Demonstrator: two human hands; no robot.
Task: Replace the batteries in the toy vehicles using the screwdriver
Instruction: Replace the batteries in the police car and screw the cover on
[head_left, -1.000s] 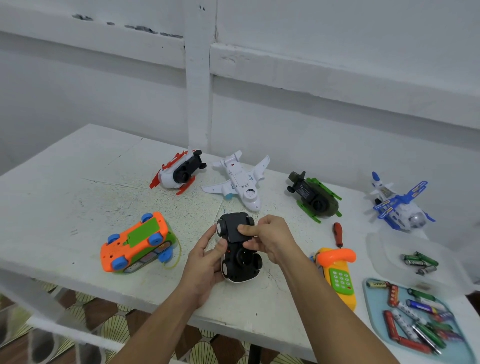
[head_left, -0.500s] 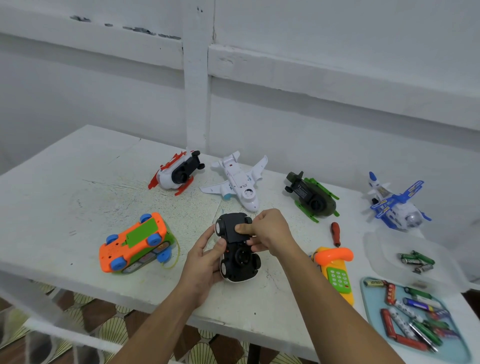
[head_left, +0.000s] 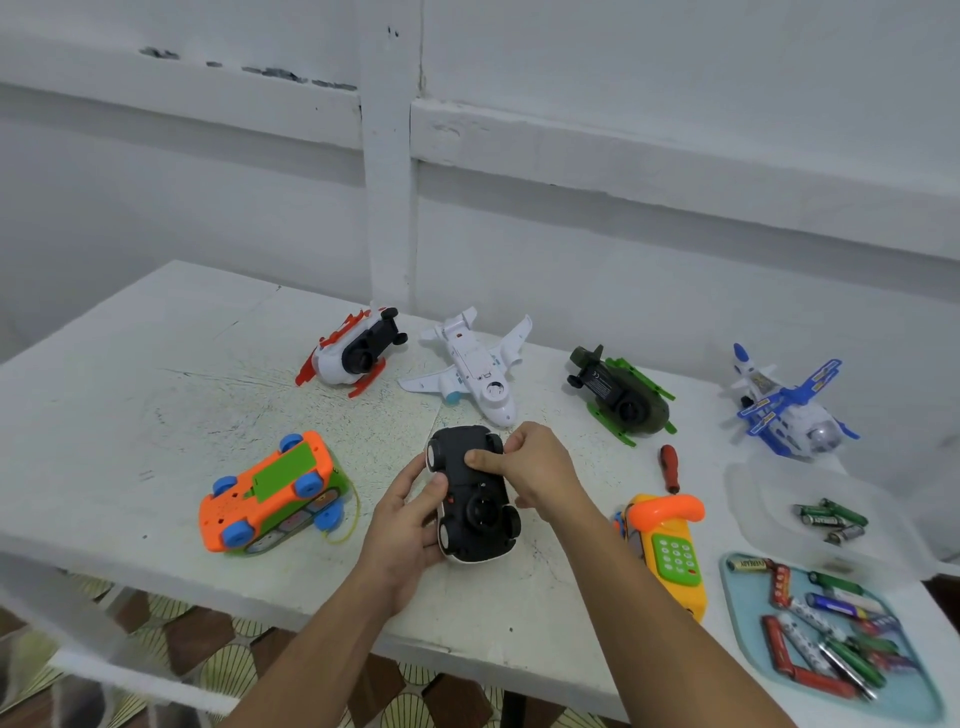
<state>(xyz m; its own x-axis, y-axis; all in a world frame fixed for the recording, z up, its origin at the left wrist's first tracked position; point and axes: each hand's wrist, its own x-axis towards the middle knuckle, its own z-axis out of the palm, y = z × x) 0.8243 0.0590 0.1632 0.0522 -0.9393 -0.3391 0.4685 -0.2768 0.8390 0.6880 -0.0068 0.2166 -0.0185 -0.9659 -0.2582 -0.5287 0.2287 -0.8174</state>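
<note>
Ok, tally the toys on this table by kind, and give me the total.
Planes: 2 (white plane, blue plane)
Toys on skids: 2 (red-and-white toy, green toy)
Wheeled vehicles: 2 (black car, orange bus)
Toy phones: 1 (yellow phone)
Total: 7

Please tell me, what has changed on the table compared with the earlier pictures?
Nothing visibly moved, and nothing was taken or let go. The left hand still holds the upturned black car, and the right hand still grips it with the thumb on its underside. The screwdriver lies untouched on the table.
</note>
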